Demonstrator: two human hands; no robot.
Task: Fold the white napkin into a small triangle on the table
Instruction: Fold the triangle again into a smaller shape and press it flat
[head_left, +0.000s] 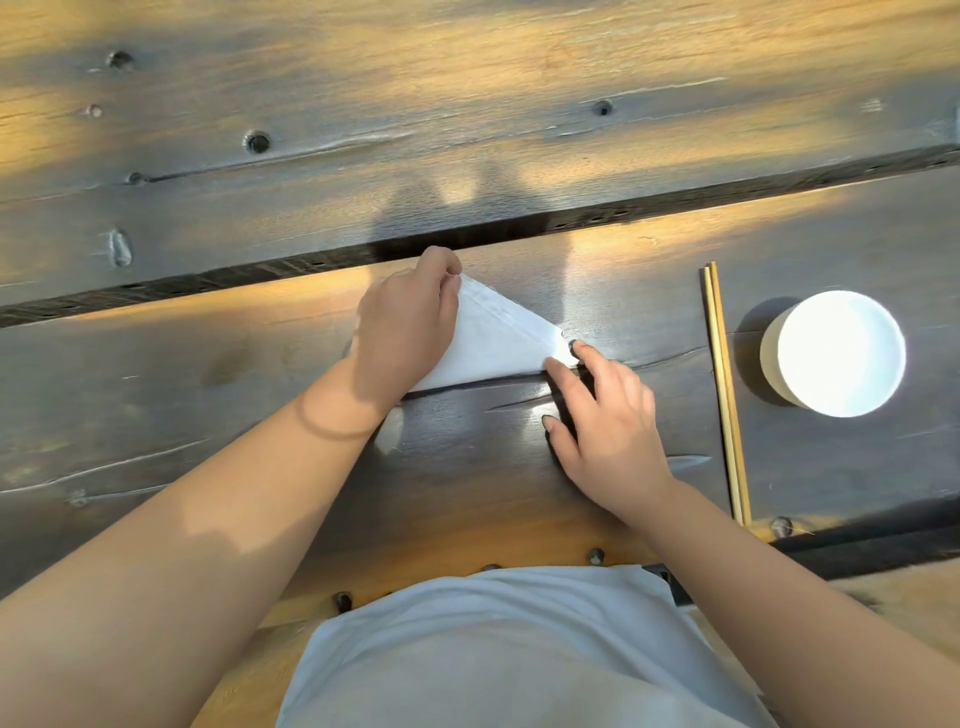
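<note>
The white napkin (493, 340) lies flat on the dark wooden table (208, 364) as a small triangle, its long edge running from upper left to right. My left hand (408, 325) covers the napkin's left part and pinches its top corner between thumb and fingers. My right hand (602, 426) rests to the right, with fingers spread. Its index and middle fingertips press on the napkin's right corner. The napkin's left corner is hidden under my left hand.
A pair of wooden chopsticks (724, 389) lies lengthwise to the right of my right hand. Beyond them stands a white bowl (836, 353). A dark gap (260, 273) between planks runs across the table just behind the napkin. The table's near edge is at my waist.
</note>
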